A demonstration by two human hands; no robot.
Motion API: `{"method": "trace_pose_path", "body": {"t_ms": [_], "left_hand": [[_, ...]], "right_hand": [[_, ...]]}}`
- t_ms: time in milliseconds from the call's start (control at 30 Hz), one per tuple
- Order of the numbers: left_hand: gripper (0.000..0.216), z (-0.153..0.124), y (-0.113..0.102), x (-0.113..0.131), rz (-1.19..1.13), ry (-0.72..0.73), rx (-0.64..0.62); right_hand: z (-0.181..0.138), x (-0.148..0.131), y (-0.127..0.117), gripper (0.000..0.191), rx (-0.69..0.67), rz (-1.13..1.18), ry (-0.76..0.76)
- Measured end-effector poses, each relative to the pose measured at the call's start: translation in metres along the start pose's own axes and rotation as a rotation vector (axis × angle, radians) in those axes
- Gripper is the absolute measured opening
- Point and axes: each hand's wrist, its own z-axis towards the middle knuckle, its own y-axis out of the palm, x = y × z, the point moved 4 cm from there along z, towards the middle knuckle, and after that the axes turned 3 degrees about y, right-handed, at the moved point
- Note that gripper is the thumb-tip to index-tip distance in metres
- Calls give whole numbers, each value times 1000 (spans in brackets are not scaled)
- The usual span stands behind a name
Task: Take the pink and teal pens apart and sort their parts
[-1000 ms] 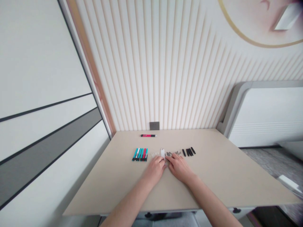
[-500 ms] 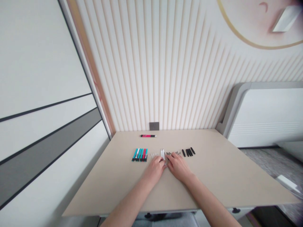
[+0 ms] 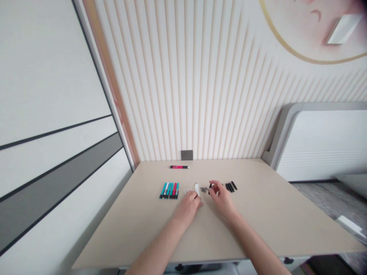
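My right hand (image 3: 223, 199) pinches a short black pen grip (image 3: 210, 188) between thumb and fingers, above the small grey metal pieces (image 3: 203, 189). My left hand (image 3: 188, 205) rests on the table just in front of the white pen refills (image 3: 196, 188), its fingers curled together; whatever they hold is hidden. Small clear pieces (image 3: 187, 190) lie beyond the left knuckles. To the left is a row of teal, white and pink pen barrels (image 3: 169, 190) with black ends. More black pen grips (image 3: 230, 186) lie right of my right hand.
An assembled pink and black pen (image 3: 179, 167) lies near the back of the beige table (image 3: 137, 225). A dark wall socket (image 3: 187, 155) sits behind it on the ribbed wall. A white cabinet stands at left, a bed headboard (image 3: 321, 141) at right.
My right hand has moved right, away from the left hand, and its fingers have lifted with the black pen grip. The left hand has barely moved.
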Motion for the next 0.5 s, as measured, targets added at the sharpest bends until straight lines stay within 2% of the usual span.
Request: {"method": "trace_pose_path", "body": {"t_ms": [200, 367, 500], "left_hand": [[9, -3, -4, 0, -28, -7, 13], [28, -10, -9, -2, -99, 59, 38], [30, -9, -5, -4, -103, 91, 25]], "right_hand": [[5, 10, -1, 33, -8, 327, 137], [5, 18, -8, 40, -61, 404, 202], [11, 28, -16, 53, -98, 382, 251]]}}
